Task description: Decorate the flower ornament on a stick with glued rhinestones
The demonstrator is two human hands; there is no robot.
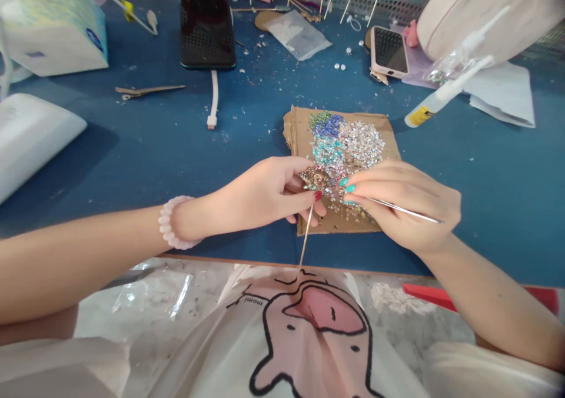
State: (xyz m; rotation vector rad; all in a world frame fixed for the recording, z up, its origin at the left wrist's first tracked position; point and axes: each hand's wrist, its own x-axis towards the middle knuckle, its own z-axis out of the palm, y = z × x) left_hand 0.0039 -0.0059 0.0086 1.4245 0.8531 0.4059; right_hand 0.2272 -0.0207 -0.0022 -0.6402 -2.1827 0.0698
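Note:
My left hand holds a small brown, glittery piece between thumb and fingers. A thin wooden stick runs down from that piece toward my lap. In my right hand is a slim metal tool, pinched by the fingers, its back end pointing right. Those fingertips are just right of the brown piece, with a small gap. Under both hands lies a cardboard piece with small piles of green, blue, turquoise and silvery rhinestones. What the tool's tip touches is too small to tell.
Around the blue table are a black phone, a pink-edged phone, a glue bottle, tweezers, a white cable, a plastic bag and a tissue pack. Thin sticks stand at the back.

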